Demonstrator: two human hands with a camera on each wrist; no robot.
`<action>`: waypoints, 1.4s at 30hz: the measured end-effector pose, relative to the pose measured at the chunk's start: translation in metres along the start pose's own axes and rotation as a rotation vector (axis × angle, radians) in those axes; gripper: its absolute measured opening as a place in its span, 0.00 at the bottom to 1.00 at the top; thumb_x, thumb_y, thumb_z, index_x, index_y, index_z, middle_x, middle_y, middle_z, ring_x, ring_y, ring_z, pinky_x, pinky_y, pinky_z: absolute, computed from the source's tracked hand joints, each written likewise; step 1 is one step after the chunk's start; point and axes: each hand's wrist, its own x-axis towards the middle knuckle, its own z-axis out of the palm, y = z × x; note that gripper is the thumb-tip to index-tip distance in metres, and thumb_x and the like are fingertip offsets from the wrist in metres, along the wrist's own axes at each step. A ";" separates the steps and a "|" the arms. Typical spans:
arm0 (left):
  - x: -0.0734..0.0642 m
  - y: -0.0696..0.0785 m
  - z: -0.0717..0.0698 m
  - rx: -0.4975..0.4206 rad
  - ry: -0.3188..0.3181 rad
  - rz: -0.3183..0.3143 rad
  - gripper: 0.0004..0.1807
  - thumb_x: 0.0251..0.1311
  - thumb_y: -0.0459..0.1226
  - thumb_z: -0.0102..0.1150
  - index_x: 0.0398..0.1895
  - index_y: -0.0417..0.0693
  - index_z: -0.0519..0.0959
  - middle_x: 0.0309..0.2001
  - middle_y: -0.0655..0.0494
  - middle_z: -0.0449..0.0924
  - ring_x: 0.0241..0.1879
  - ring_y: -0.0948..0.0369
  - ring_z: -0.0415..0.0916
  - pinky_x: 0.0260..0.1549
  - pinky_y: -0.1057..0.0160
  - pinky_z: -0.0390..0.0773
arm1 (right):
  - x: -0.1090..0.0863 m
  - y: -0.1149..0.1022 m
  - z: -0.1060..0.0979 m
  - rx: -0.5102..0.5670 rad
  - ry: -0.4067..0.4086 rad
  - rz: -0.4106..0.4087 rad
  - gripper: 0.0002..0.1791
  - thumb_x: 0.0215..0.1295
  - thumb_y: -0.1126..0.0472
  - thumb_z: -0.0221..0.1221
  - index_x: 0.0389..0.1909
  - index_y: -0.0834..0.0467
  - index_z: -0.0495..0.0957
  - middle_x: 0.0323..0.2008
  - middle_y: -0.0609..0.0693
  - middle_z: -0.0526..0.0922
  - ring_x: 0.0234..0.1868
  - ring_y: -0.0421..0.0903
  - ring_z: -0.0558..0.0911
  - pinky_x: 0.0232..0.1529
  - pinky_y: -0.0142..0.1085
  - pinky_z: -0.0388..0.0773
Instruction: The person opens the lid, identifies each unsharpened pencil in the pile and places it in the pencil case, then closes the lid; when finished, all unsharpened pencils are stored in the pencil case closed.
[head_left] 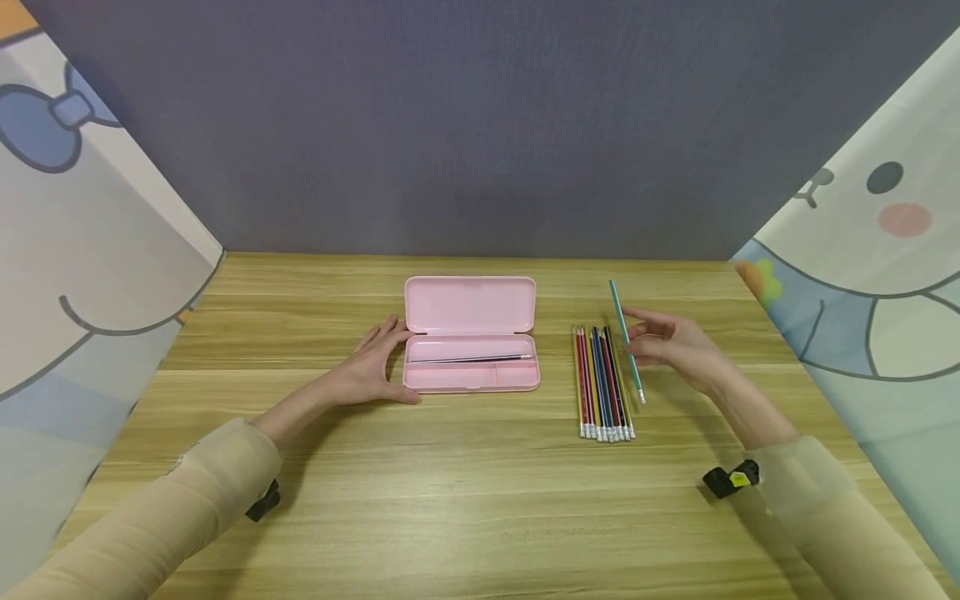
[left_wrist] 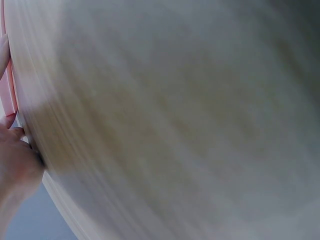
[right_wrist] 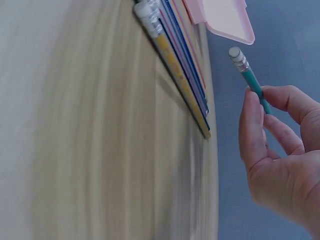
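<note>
R hand [head_left: 671, 346] pinches teal pencil [head_left: 622, 323] approx. mid-length — fingers clamped on it, prob. for balance — clear of the surface [head_left: 450, 475], just right of the pencil row [head_left: 603, 383]. L hand [head_left: 371, 367] fingers spread apart at open pink case [head_left: 471, 305], left end, likely steadying it. Dark pencil [head_left: 472, 360] lies lengthwise in case's long back compartment [head_left: 450, 347], which suits its length.

Up went the teal pencil [head_left: 624, 332], aslant and clear of the rest, its white eraser pointing nearward, just right of the row of pencils [head_left: 602, 383], red, yellow and dark, erasers all at the near end! And left of those, the pink pencil case [head_left: 450, 378] lay wide open, one dark pencil [head_left: 468, 360] stretched along its back compartment.
</note>
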 end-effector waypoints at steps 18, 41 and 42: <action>0.002 0.002 0.000 0.001 -0.013 0.003 0.59 0.44 0.55 0.81 0.78 0.49 0.59 0.83 0.36 0.43 0.84 0.40 0.30 0.81 0.35 0.31 | 0.033 -0.024 0.029 0.069 -0.006 -0.145 0.40 0.69 0.70 0.63 0.79 0.58 0.60 0.45 0.46 0.83 0.42 0.39 0.87 0.44 0.33 0.88; 0.002 -0.002 -0.002 0.014 0.004 0.015 0.57 0.44 0.56 0.81 0.76 0.50 0.61 0.83 0.37 0.46 0.84 0.40 0.31 0.81 0.35 0.32 | 0.086 -0.063 0.091 -0.095 -0.034 -0.407 0.36 0.64 0.75 0.64 0.74 0.61 0.68 0.45 0.54 0.83 0.45 0.39 0.85 0.46 0.36 0.90; 0.002 -0.002 -0.002 0.013 0.005 0.017 0.57 0.44 0.55 0.81 0.76 0.50 0.61 0.83 0.37 0.47 0.84 0.40 0.31 0.81 0.36 0.32 | 0.087 -0.063 0.093 -0.106 -0.039 -0.416 0.36 0.64 0.75 0.64 0.74 0.62 0.68 0.46 0.57 0.83 0.44 0.39 0.85 0.46 0.36 0.89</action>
